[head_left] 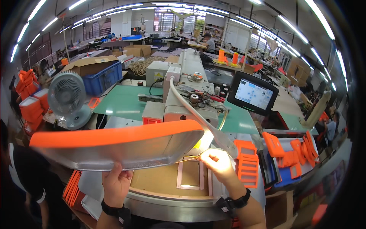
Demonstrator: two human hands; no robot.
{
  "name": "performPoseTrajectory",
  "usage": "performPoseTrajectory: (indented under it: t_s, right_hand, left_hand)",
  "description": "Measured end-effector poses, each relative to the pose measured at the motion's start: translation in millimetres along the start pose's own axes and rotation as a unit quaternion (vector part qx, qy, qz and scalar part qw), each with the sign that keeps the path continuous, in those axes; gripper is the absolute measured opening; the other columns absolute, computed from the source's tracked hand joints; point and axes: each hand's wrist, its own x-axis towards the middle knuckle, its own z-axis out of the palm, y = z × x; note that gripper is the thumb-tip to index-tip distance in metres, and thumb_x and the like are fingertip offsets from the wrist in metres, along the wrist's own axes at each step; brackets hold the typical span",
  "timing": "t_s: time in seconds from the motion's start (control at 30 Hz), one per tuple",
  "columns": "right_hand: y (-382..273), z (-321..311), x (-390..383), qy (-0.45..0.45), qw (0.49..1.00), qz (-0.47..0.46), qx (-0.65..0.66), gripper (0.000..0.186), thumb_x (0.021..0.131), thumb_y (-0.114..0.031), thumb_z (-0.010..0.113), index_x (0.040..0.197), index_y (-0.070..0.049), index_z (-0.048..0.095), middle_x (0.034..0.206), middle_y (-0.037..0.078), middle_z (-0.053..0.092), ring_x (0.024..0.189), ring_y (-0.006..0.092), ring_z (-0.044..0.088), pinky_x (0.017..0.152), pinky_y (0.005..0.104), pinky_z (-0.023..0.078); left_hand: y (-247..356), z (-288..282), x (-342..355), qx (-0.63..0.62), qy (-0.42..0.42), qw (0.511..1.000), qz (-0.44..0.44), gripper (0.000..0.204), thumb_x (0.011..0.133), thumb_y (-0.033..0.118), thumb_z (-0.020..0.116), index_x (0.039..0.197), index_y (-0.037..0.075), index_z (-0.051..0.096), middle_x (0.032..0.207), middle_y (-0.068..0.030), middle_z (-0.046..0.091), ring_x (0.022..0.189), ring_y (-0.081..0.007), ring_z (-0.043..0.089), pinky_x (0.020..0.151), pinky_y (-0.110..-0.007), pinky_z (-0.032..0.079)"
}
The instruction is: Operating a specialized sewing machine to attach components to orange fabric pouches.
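My left hand (116, 183) grips the lower edge of a large shallow panel (114, 152), with an orange rim and a silvery inner face. It is held up and tilted over the sewing machine's bed. At the panel's right end my right hand (217, 162) is closed in a pinch on a thin, yellowish, thread-like or tool-like piece (187, 157); glare hides its exact kind. Bright lamp light falls on these fingers. Below lies a brown template board (152, 182) with a pale pink rectangular frame (190, 186). Behind the panel stands the sewing machine (188, 76).
A tablet-like control screen (252, 92) stands right of the machine. Orange frames (248, 164) are stacked at the right, more orange pieces (272, 144) beyond. A fan (68, 93) and blue crate (103, 81) are at the left. A person in dark clothes (34, 179) is close at left.
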Motion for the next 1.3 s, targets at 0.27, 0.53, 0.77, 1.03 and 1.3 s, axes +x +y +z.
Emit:
performPoseTrajectory:
  t_s: [0.27,0.53,0.77,1.03,1.3]
  right_hand:
    - [28,-1,-1,0.015,0.978,0.181,0.101,0.015,0.092,-0.015,0.064,0.089,-0.001,0.065,0.060,-0.006,0.045,0.049,0.0044,0.033,0.046,0.0236,0.022]
    - [10,39,-31,-0.124,0.966,0.226,-0.030,0.014,0.090,-0.013,0.067,0.082,-0.002,0.067,0.067,-0.003,0.059,0.054,0.0037,0.046,0.050,0.0198,0.034]
    - [-50,68,-38,-0.126,0.945,0.300,0.036,0.009,0.099,-0.011,0.058,0.090,-0.008,0.059,0.083,-0.004,0.052,0.073,0.0055,0.044,0.081,0.0246,0.046]
    - [-42,71,-43,-0.099,0.946,0.305,0.039,0.012,0.100,-0.014,0.058,0.089,-0.012,0.054,0.081,-0.005,0.042,0.074,0.0056,0.041,0.085,0.0247,0.045]
    - [-36,67,-41,-0.100,0.947,0.304,-0.010,0.009,0.099,-0.014,0.058,0.092,-0.011,0.055,0.084,-0.004,0.045,0.076,0.0061,0.041,0.078,0.0221,0.040]
  left_hand:
    - [2,-45,-4,-0.041,0.107,0.993,-0.029,0.019,0.094,0.003,0.062,0.112,0.009,0.058,0.099,-0.0023,0.063,0.082,-0.0156,0.060,0.065,-0.031,0.047]
    - [48,-74,-28,-0.023,0.256,0.966,0.031,0.012,0.094,0.004,0.062,0.104,0.009,0.061,0.092,0.0000,0.064,0.075,-0.0112,0.061,0.059,-0.026,0.048]
    - [89,-118,-59,0.141,0.358,0.917,0.107,0.009,0.097,0.009,0.059,0.105,0.006,0.057,0.084,0.0000,0.057,0.063,-0.0088,0.053,0.052,-0.023,0.043]
    - [181,-296,-162,0.429,0.521,0.684,0.278,0.032,0.099,0.011,0.052,0.128,-0.003,0.049,0.119,-0.0139,0.061,0.107,-0.0250,0.059,0.094,-0.037,0.046]
    - [56,-408,-228,0.633,0.448,0.632,0.025,0.030,0.090,0.016,0.058,0.116,0.000,0.060,0.099,-0.0268,0.067,0.095,-0.0446,0.065,0.081,-0.046,0.051]
